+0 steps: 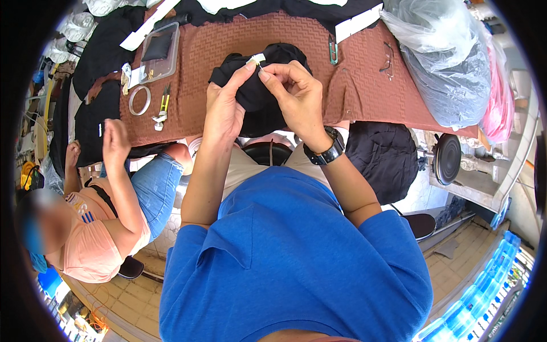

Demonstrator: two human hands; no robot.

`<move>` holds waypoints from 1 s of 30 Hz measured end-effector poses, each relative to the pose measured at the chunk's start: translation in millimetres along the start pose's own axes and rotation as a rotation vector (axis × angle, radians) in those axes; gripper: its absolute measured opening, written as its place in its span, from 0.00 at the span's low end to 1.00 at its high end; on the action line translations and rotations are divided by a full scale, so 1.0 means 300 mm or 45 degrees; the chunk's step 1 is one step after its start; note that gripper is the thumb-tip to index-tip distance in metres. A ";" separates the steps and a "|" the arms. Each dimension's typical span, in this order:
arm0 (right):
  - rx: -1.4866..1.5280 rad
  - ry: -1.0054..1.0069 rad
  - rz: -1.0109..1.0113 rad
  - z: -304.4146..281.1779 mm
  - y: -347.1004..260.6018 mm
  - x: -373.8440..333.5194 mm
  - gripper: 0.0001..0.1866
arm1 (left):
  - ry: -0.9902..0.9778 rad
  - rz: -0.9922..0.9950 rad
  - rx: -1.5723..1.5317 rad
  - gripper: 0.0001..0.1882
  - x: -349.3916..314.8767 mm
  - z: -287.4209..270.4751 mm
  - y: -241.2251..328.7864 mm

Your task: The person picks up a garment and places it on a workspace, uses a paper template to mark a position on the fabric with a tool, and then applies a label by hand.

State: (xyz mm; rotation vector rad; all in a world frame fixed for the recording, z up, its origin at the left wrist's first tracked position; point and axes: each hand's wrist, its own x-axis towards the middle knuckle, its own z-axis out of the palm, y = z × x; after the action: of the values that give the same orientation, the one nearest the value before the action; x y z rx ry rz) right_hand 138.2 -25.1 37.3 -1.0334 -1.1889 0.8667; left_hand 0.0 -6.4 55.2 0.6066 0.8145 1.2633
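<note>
A black cloth garment lies bunched at the table's near edge, under both my hands. My left hand is closed on it, the thumb and fingers pinching the cloth beside a small white label. Just right of that label my right hand makes a pinch, thumb against forefinger. A thin dark sliver shows at those fingertips, too small to name. The two sets of fingertips almost meet at the label.
On the brown-covered table are a clear plastic box, a white ring, yellow-handled tweezers, green thread snips and eyeglasses. Large plastic bags stand at right. A co-worker sits at left, handling black cloth.
</note>
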 end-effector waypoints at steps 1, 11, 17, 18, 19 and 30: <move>0.006 -0.003 0.001 -0.001 0.001 0.000 0.06 | -0.005 0.003 0.000 0.09 0.000 -0.001 -0.001; 0.066 -0.037 0.054 -0.004 0.001 0.005 0.06 | -0.004 0.052 0.028 0.10 0.003 -0.010 -0.009; 0.071 -0.039 0.064 -0.007 0.004 0.004 0.06 | 0.018 0.062 0.046 0.10 0.003 -0.010 -0.012; 0.084 -0.033 0.070 -0.005 0.005 0.003 0.06 | 0.014 0.064 0.047 0.10 0.004 -0.010 -0.013; 0.097 -0.027 0.076 -0.004 0.005 0.003 0.06 | 0.009 0.067 0.049 0.10 0.005 -0.010 -0.013; 0.094 -0.037 0.103 -0.008 0.008 0.003 0.06 | 0.026 0.113 0.071 0.09 0.003 -0.009 -0.021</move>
State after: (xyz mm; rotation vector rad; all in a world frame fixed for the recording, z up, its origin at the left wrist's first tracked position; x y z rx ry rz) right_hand 140.9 -23.8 35.1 -1.0174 -1.1372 0.9846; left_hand 1.7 -6.8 48.4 0.6820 0.8495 1.3325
